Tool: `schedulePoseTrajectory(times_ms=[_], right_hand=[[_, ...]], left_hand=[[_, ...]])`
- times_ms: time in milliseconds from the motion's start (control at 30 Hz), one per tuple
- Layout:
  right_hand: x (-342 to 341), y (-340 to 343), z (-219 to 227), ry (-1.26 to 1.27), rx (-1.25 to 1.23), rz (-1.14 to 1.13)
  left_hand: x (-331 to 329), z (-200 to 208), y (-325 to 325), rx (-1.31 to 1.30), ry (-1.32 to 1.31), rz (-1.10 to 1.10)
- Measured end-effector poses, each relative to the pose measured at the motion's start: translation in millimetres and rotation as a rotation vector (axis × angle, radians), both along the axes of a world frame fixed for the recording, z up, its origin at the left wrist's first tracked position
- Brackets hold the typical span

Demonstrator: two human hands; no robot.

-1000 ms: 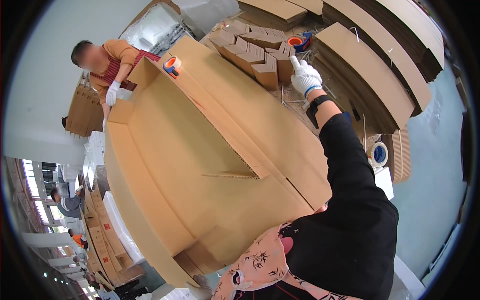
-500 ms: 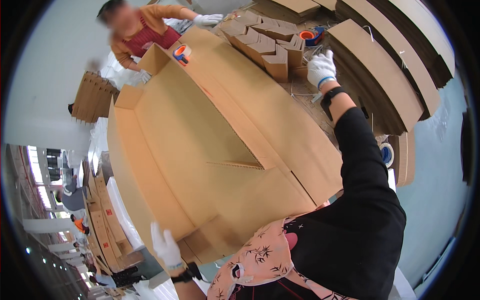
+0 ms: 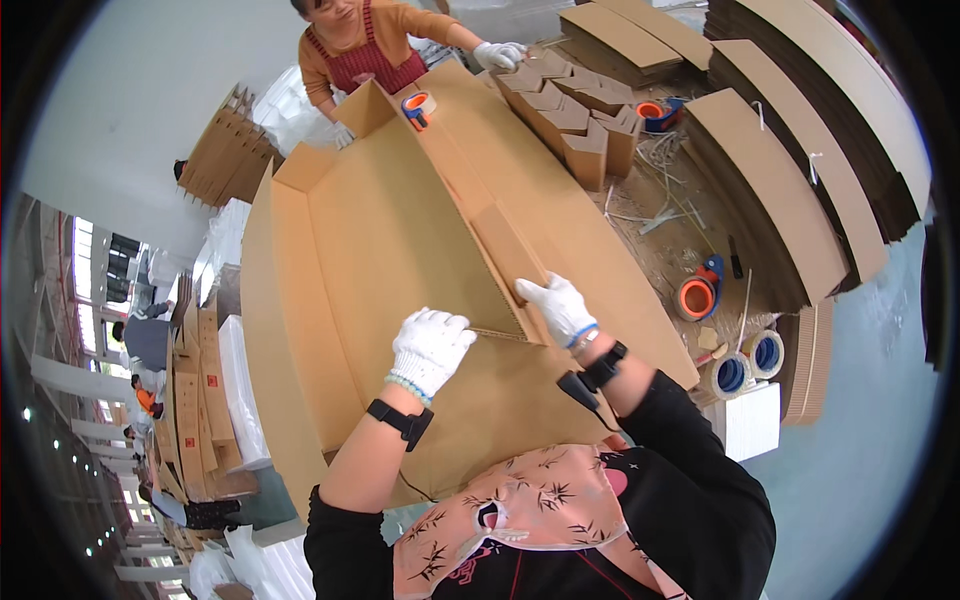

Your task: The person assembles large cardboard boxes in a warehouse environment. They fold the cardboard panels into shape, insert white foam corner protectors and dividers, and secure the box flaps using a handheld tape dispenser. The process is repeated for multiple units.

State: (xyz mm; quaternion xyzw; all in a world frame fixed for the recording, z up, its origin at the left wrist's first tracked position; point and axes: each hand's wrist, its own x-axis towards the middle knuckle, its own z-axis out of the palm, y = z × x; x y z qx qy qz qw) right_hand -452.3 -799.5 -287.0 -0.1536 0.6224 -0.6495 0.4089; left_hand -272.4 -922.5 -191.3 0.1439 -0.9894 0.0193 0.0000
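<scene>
A large open cardboard carton [image 3: 380, 270] lies before me, its long side wall [image 3: 450, 180] standing up. My left hand [image 3: 432, 350], in a white knit glove, is closed over the edge of the short near flap [image 3: 500, 334]. My right hand [image 3: 560, 308], gloved too, grips the near end of a folded cardboard piece [image 3: 507, 245] that rests along the top of the long wall. The fingers under that piece are partly hidden. An orange and blue tape dispenser [image 3: 418, 108] sits on the carton's far end.
Across the carton a co-worker [image 3: 370, 50] has one gloved hand on folded cardboard pieces [image 3: 560, 110]. To the right lie tape dispensers [image 3: 697, 297], a knife [image 3: 735, 258], tape rolls [image 3: 732, 373], loose straps and stacked cardboard sheets [image 3: 770, 190].
My right hand has come back from the right-hand table to the long wall, now with a folded cardboard piece. My left hand has moved up and right from the near-left edge to the short flap.
</scene>
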Motion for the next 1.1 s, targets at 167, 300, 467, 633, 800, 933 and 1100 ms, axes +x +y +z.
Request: schedulePoseTrajectory(times_ms=[167,300,467,633,800,933,1100], right_hand=[[-12.5,-21.0,-25.5,0.3,0.395,0.141],[-20.7,-7.7,-18.8,0.336,0.323,0.1],[-37.6,15.8,40.2,0.25,-0.077,-0.189],[17.4,-11.3,160.9,0.37,-0.19,-0.031],[124.3,-122.1,132.3,1.078,-0.115,0.763],[263.0,-175.3,112.5,0.946,0.308,1.101],[353.9,-195.8,69.3,0.983,0.291,1.361]], left_hand=[[25.5,11.6,30.2,-0.008,-0.241,0.119],[64.2,12.9,51.0,0.216,0.012,0.123],[160.3,55.4,18.1,0.318,0.373,0.338],[324.8,31.0,-26.7,0.019,0.055,0.94],[381.5,-7.0,-29.8,0.25,0.053,1.136],[366.4,-5.1,-33.3,0.369,0.09,1.13],[365.5,-17.0,-34.5,0.319,0.147,1.112]])
